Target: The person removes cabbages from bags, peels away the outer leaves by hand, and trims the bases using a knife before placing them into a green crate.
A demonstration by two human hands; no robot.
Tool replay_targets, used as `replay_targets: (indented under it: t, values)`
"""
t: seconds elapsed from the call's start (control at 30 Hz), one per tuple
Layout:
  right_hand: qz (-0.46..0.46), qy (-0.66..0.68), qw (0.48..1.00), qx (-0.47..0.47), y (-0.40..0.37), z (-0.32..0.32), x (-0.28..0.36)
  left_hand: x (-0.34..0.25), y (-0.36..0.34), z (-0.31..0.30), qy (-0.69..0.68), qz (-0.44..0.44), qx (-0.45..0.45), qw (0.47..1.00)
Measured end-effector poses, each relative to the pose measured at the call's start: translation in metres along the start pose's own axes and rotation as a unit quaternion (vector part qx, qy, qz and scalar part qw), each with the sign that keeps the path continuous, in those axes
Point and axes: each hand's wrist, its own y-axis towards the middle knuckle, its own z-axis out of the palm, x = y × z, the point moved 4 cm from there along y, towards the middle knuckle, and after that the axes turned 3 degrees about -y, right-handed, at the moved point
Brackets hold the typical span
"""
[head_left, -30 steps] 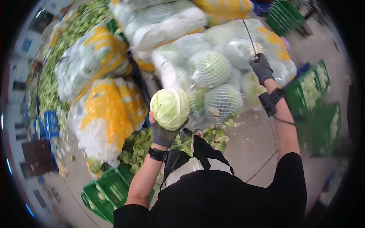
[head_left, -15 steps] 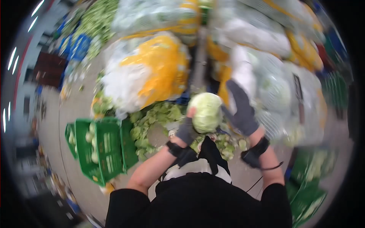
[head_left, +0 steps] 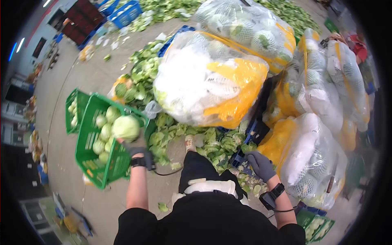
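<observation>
My left hand, in a grey glove, holds a pale green cabbage over the rim of a green plastic crate that has several trimmed cabbages inside. My right hand, also gloved, hangs with nothing in it and its fingers loosely curled, beside a clear and yellow sack of netted cabbages. A wrist strap with a cable sits on each forearm.
A second green crate stands behind the first. Big cabbage sacks pile up ahead and to the right. Loose green leaves litter the concrete floor around my feet. Blue crates sit far back.
My view swung left from the sacks to the crates. My left hand carried the cabbage out over the green crate. My right hand left the cabbage and dropped to my side.
</observation>
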Motion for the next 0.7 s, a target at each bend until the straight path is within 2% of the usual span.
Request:
replay_targets:
  t: [0.03,0.07,0.13,0.17,0.2,0.23,0.27,0.3,0.33,0.37,0.4,0.43,0.47,0.5,0.57,0.63,0.67,0.7]
  values:
    - [0.023,0.01,0.999,-0.03,0.021,0.0,0.004,-0.013,0.027,0.001,0.034,0.036,-0.06,0.997]
    - [-0.016,-0.015,0.999,-0.03,0.045,0.001,0.009,-0.01,0.055,0.012,0.032,0.02,-0.055,0.998]
    - [-0.03,-0.046,0.996,-0.067,0.108,0.0,0.023,0.025,0.101,0.027,-0.075,-0.214,-0.065,0.972]
    - [-0.048,-0.046,0.997,-0.051,0.146,0.003,0.031,0.047,0.117,0.051,0.055,-0.205,0.076,0.974]
    - [-0.064,-0.044,0.996,-0.034,0.185,0.008,0.037,0.081,0.119,0.082,0.181,-0.187,0.217,0.941]
    - [-0.089,-0.059,0.994,-0.007,0.223,0.017,0.044,0.11,0.112,0.113,0.201,-0.212,0.241,0.925]
    - [-0.151,-0.108,0.982,-0.03,0.264,0.03,0.041,0.134,0.108,0.148,0.322,-0.163,0.358,0.861]
    - [-0.179,-0.207,0.957,-0.093,0.298,0.037,0.044,0.156,0.102,0.183,0.364,-0.028,0.451,0.815]
    - [-0.146,-0.257,0.942,-0.16,0.327,0.038,0.043,0.161,0.092,0.228,0.448,0.168,0.532,0.699]
    - [-0.136,-0.26,0.942,-0.163,0.342,0.05,0.04,0.179,0.098,0.253,0.451,0.233,0.549,0.664]
    - [-0.065,-0.314,0.935,-0.154,0.356,0.061,0.029,0.2,0.104,0.269,0.467,0.297,0.555,0.621]
    - [0.007,-0.363,0.921,-0.139,0.365,0.075,0.012,0.226,0.113,0.269,0.5,0.336,0.531,0.596]
    - [-0.056,-0.35,0.932,-0.069,0.363,0.109,-0.017,0.251,0.12,0.25,0.532,0.322,0.541,0.566]
    - [-0.086,-0.384,0.918,-0.05,0.352,0.132,-0.03,0.273,0.124,0.228,0.562,0.309,0.547,0.538]
    - [-0.079,-0.325,0.938,-0.087,0.324,0.152,-0.056,0.296,0.107,0.186,0.449,0.328,0.675,0.484]
    - [0.098,-0.308,0.946,-0.029,0.318,0.139,-0.062,0.311,0.103,0.164,0.488,0.269,0.722,0.41]
    - [0.105,-0.304,0.946,-0.03,0.321,0.128,-0.059,0.332,0.118,0.147,0.556,0.226,0.684,0.415]
    - [0.189,-0.311,0.931,-0.019,0.329,0.11,-0.065,0.341,0.125,0.148,0.657,0.148,0.634,0.38]
